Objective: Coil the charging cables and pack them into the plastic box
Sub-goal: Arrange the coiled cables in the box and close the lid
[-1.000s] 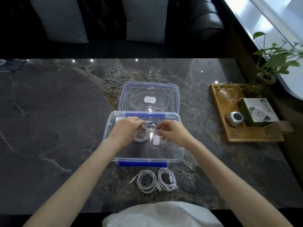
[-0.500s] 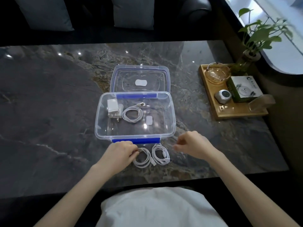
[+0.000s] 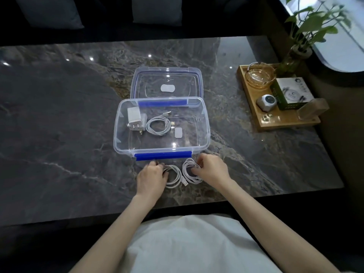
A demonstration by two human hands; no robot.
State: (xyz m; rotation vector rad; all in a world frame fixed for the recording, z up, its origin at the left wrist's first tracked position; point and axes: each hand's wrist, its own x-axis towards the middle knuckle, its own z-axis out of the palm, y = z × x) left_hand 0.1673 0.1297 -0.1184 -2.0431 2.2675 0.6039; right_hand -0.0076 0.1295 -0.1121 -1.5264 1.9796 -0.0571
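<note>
A clear plastic box point(image 3: 204, 123) with a blue front latch stands open mid-table, its lid point(image 3: 197, 75) lying flat behind it. Inside lie a white wall charger point(image 3: 135, 117) and one coiled white cable point(image 3: 157, 126). Two more coiled white cables rest on the table just in front of the box. My left hand point(image 3: 150, 179) has its fingers on the left coil point(image 3: 174, 179). My right hand point(image 3: 211, 170) has its fingers closed on the right coil point(image 3: 189, 173). Both coils still touch the table.
A wooden tray point(image 3: 254, 107) at the right holds a glass bowl point(image 3: 260, 76), a small grey gadget point(image 3: 266, 102), a green-and-white carton point(image 3: 291, 93) and a clear stand. A potted plant point(image 3: 307, 36) stands behind it. The near table edge runs just below my wrists.
Both hands left the box, where one coil now lies, and came down to the two coils in front. The right hand has just closed on the right coil.
</note>
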